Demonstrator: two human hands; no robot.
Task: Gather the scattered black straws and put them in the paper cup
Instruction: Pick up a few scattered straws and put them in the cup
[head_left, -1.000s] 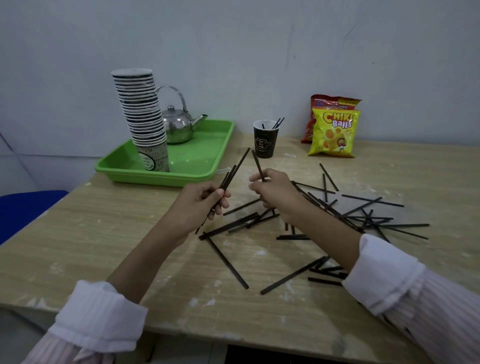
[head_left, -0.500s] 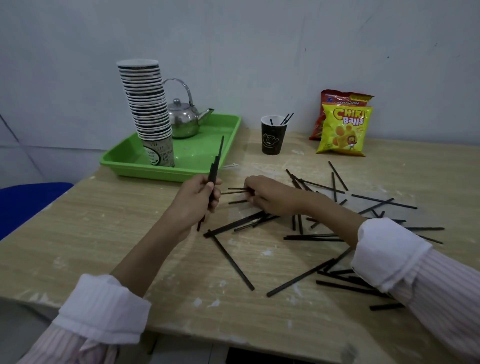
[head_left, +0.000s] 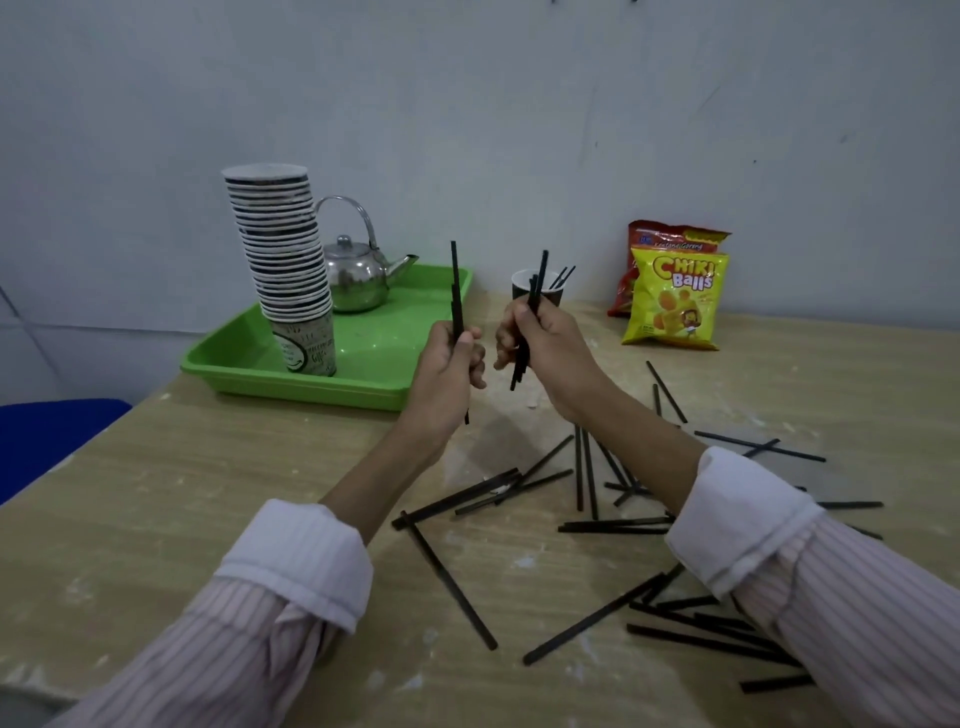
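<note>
**Inspector:** Left hand, pose and state?

**Assistant:** The left hand is raised above the table, with the forearm reaching away from the near edge. Fingers and thumb are curled round the first bundle of black straws, which is held close to upright. The tops stand well above the fist, and one lower end shows below it.

**Inspector:** Right hand?

**Assistant:** The right hand is raised to about the same height, just right of the left hand, with a narrow gap between them. It grips the second bundle, whose tops lean slightly to the right. The number of straws in either bundle cannot be told.

**Inspector:** Location of the cup?

**Assistant:** The paper cup stands at the far side of the table, directly beyond the right hand, which covers most of it. A few stored straws lean out of it to the right.

**Inspector:** Straws outstanding?

**Assistant:** The loose straws lie flat on the table, near and to the right of the hands, many crossing one another. Several run under the right forearm, and more lie beside the right sleeve.

**Inspector:** Other items?

**Assistant:** At the far left, a green tray carries a tall cup stack and a metal kettle. Two snack bags lean against the wall at the far right.
</note>
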